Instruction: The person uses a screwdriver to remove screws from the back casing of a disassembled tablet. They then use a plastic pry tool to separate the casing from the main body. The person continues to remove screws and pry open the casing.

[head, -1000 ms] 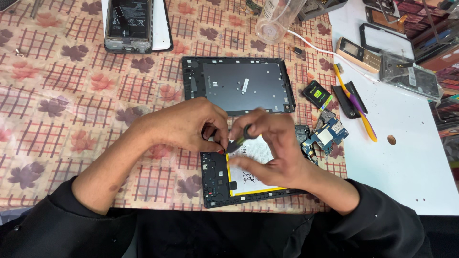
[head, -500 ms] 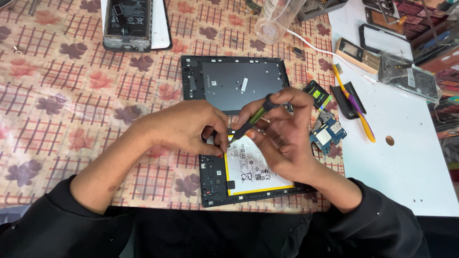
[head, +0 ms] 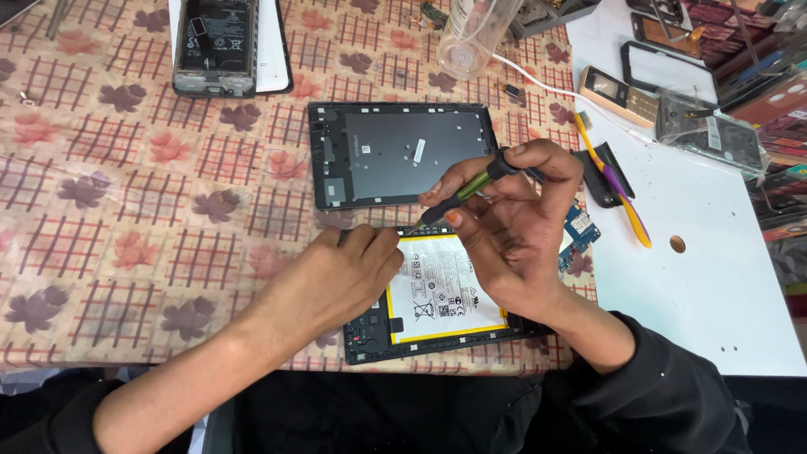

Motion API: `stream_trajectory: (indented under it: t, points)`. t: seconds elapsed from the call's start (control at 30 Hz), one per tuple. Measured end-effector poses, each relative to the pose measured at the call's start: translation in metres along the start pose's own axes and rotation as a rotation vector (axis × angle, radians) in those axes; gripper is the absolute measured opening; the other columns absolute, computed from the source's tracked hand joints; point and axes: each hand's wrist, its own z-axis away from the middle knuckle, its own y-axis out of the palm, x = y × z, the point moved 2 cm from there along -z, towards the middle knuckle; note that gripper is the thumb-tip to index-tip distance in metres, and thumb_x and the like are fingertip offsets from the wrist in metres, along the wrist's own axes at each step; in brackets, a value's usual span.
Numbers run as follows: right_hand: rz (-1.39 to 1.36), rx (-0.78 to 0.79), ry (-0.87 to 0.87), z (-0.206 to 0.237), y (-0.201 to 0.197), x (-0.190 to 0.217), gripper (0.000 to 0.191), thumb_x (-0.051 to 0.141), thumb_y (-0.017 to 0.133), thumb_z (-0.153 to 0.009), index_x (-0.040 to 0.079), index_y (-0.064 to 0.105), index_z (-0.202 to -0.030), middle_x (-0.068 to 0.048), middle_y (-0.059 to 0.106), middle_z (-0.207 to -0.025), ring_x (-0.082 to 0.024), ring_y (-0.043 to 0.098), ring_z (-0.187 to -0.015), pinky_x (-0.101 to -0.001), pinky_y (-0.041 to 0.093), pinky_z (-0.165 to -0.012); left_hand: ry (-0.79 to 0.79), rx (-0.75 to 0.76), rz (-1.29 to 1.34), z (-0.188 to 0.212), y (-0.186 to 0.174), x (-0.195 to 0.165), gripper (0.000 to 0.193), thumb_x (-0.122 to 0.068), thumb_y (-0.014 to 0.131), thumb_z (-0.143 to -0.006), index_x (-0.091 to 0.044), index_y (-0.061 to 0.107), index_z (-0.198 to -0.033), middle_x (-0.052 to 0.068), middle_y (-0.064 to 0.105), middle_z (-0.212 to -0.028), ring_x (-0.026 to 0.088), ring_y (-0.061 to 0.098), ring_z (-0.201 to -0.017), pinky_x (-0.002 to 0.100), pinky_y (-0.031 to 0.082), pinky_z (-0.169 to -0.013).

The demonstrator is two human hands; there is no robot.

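An opened tablet (head: 370, 332) lies at the table's near edge, its white battery with a yellow border (head: 441, 294) exposed. My left hand (head: 332, 282) rests flat on the tablet's upper left part and steadies it. My right hand (head: 508, 227) grips a small screwdriver with a green and black handle (head: 466, 189), its tip pointing down at the tablet's top edge near my left fingertips. Just beyond lies the tablet's dark back cover (head: 399, 155), inside face up.
On the patterned tablecloth, an opened phone (head: 214, 42) lies far left and a clear plastic bottle (head: 475, 34) stands at the back. On the white mat (head: 706, 277) at right lie a purple-and-yellow tool (head: 614, 181), a small blue circuit board (head: 580, 231) and several phone parts.
My right hand has lifted off the battery and tilted the screwdriver up, its tip now at the tablet's top edge. My left hand has stayed on the tablet.
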Motion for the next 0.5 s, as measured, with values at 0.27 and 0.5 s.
stream_trajectory:
  t: [0.27, 0.5]
  points:
    - [-0.020, -0.046, -0.001, 0.002, 0.001, 0.006, 0.063, -0.021, 0.055, -0.107, 0.019, 0.022, -0.143, -0.018, 0.059, -0.120, -0.022, 0.066, -0.112, -0.0371, 0.061, -0.102, -0.211, -0.102, -0.098, -0.015, 0.016, 0.031, 0.023, -0.023, 0.065, -0.085, -0.007, 0.059, -0.100, 0.003, 0.056, -0.097, 0.011, 0.061, -0.081, 0.021, 0.050, -0.053]
    - [0.006, 0.063, 0.039, 0.009, 0.023, -0.004, 0.073, -0.017, 0.067, -0.098, 0.017, 0.027, -0.148, -0.015, 0.061, -0.121, -0.021, 0.069, -0.107, -0.0354, 0.065, -0.094, -0.356, -0.361, 0.155, -0.057, 0.059, 0.066, 0.025, -0.031, 0.063, -0.093, -0.007, 0.057, -0.095, 0.006, 0.058, -0.093, 0.018, 0.065, -0.079, 0.030, 0.054, -0.053]
